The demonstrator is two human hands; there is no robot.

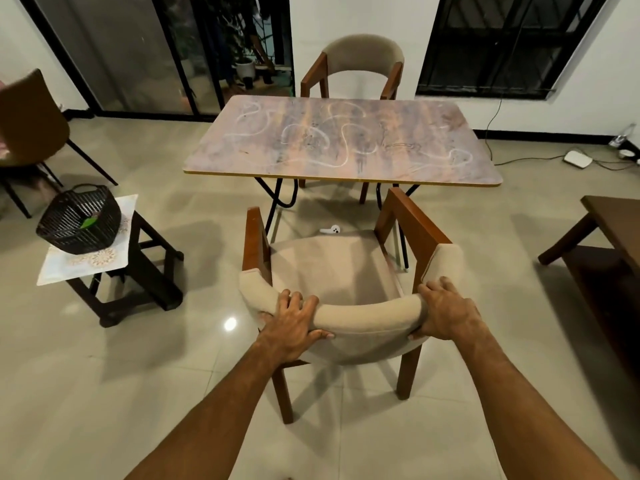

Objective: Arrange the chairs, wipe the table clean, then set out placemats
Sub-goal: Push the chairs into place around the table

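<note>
Chair [339, 268] nearest me sits just short of the table [343, 140], its curved backrest gripped by my left hand [294, 320] and right hand [446, 313]. I'm on arranging; next I'd push it under the near edge, opposite the far chair [360, 64].
</note>
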